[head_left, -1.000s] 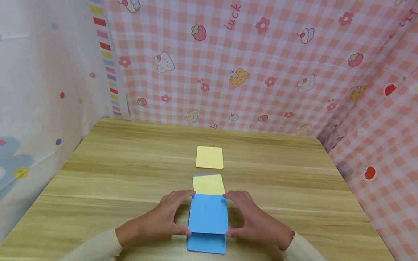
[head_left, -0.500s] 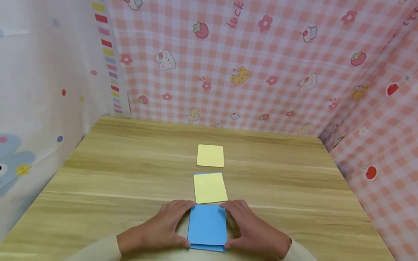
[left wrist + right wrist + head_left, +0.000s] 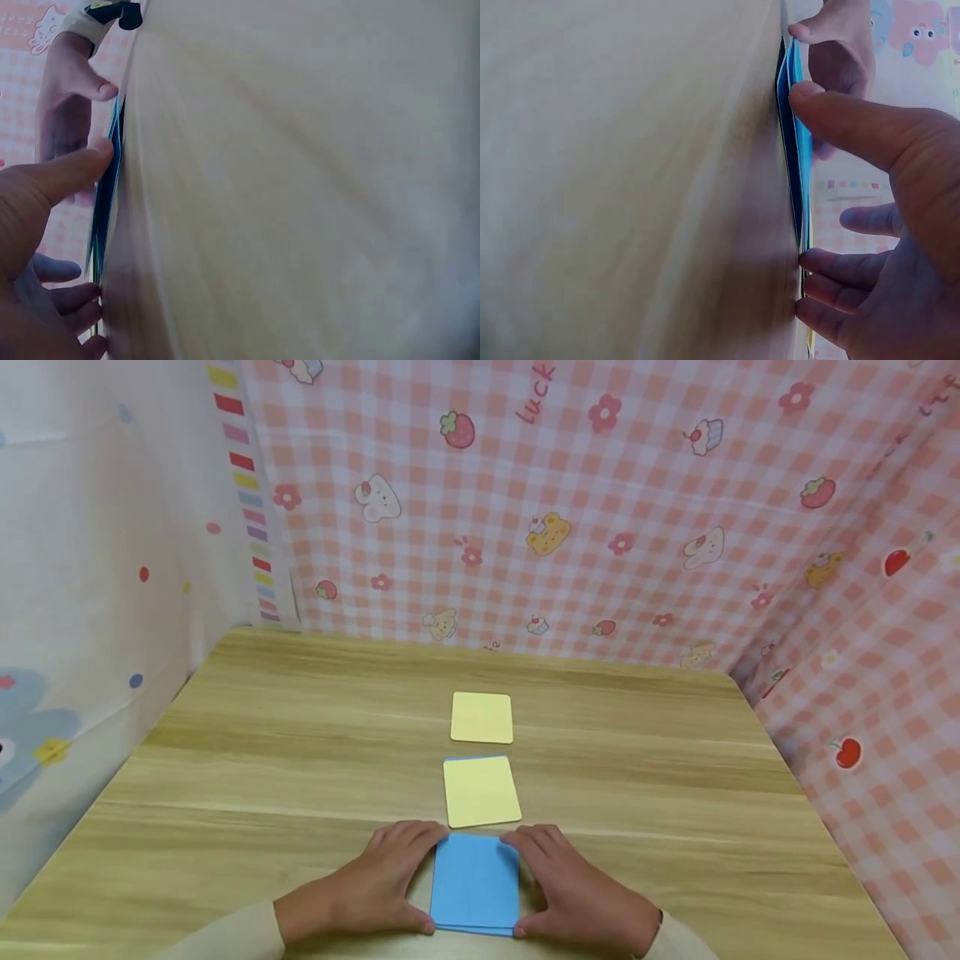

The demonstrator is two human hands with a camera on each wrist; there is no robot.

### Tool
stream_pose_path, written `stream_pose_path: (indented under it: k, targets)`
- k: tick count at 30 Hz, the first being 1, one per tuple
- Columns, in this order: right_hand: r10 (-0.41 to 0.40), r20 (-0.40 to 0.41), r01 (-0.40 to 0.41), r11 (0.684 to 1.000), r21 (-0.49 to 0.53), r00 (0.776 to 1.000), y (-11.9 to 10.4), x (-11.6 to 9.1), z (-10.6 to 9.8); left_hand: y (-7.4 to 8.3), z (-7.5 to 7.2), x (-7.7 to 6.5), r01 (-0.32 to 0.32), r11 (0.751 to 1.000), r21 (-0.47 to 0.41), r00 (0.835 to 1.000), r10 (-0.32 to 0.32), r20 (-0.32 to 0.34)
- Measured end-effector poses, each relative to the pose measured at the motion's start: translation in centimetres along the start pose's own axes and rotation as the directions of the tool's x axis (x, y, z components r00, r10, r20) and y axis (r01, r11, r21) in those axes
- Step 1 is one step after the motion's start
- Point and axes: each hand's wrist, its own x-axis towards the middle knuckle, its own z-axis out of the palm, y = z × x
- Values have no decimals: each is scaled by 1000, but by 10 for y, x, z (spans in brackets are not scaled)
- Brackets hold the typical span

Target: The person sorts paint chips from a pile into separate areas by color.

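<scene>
Two square blue cards (image 3: 475,883) lie one over the other near the table's front, almost lined up, with a thin strip of the lower one showing along the near edge. My left hand (image 3: 378,881) holds their left side, thumb at the near corner and fingers at the far corner. On the right side, my right hand (image 3: 577,889) grips the same way. In the right wrist view, the blue cards (image 3: 802,142) bow slightly, with a gap between layers. Just beyond the fingertips lies a yellow card (image 3: 482,792), a sliver of blue showing under its far edge.
Farther back, a second square yellow card (image 3: 482,717) lies alone on the wooden table (image 3: 285,735). A pink checked cloth (image 3: 495,510) hangs behind the table and along its right side. White printed cloth (image 3: 90,527) hangs at the left.
Both hands have drawn the upper blue card toward me, off the nearer yellow card and over the lower blue card. In the last half second it has come closer into line with it.
</scene>
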Motion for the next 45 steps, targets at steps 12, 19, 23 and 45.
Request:
stream_pose_path:
  k: [12,19,23,45]
  targets:
    - [-44,-42,47,997,67,998,2,0,-14,0,-12,2,18,995,-102,999,-22,-38]
    - [-98,-108,99,995,2,989,3,4,-30,3,-30,11,25,990,-142,996,-37,-81]
    - [-134,-152,131,991,-27,979,4,10,-41,5,-40,17,15,991,-130,994,-29,-108]
    - [-155,-168,153,988,-30,973,30,48,-58,-16,-51,57,107,985,-138,993,-112,-24]
